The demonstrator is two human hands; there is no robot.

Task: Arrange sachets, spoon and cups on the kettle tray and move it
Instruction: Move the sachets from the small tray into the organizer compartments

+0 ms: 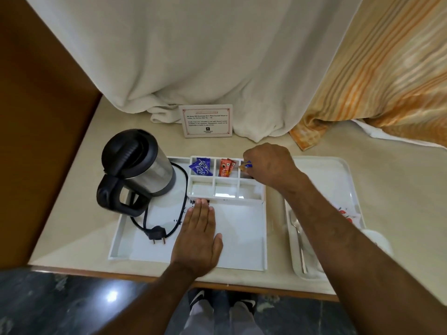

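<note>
Only "Everyday" reads clearly, on the blue sachets [200,166] in the kettle tray [242,250].

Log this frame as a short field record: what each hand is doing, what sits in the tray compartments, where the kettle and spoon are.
left hand: flat, palm down on the kettle tray floor
right hand: shut on a sachet, over the back right compartment
back compartments: blue sachets left, orange sachets middle
front compartments: nothing visible in them
kettle: on the tray's left side, cord and plug loose in front
spoon: on the second tray to the right, partly behind the forearm
</note>
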